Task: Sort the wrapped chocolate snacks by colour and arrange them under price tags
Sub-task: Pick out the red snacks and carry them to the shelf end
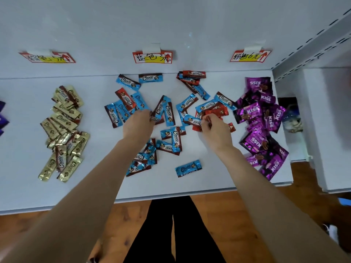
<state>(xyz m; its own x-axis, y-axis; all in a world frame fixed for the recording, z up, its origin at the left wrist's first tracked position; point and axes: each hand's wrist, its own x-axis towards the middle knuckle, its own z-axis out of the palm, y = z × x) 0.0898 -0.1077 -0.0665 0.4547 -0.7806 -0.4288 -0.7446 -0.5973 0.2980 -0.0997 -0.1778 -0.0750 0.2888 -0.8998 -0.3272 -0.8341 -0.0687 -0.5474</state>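
Wrapped chocolate snacks lie on a white shelf (209, 179). A gold pile (64, 130) sits under the left price tag (48, 57). Blue wrappers (169, 112) mixed with red ones (124, 97) spread under the middle price tag (152, 57). Purple KISS packs (261, 118) lie under the right price tag (250, 56). My left hand (138, 123) rests fingers-down on blue wrappers in the middle; what its fingertips grip is hidden. My right hand (213, 130) holds several red wrappers (216, 112) bunched in its curled fingers.
More red wrappers (193, 74) lie stacked by the back wall. One blue wrapper (188, 168) lies alone near the shelf's front edge. Dark purple packs (2, 118) peek in at the far left. A shelf upright (311, 46) and a gap with a bag (291, 118) bound the right.
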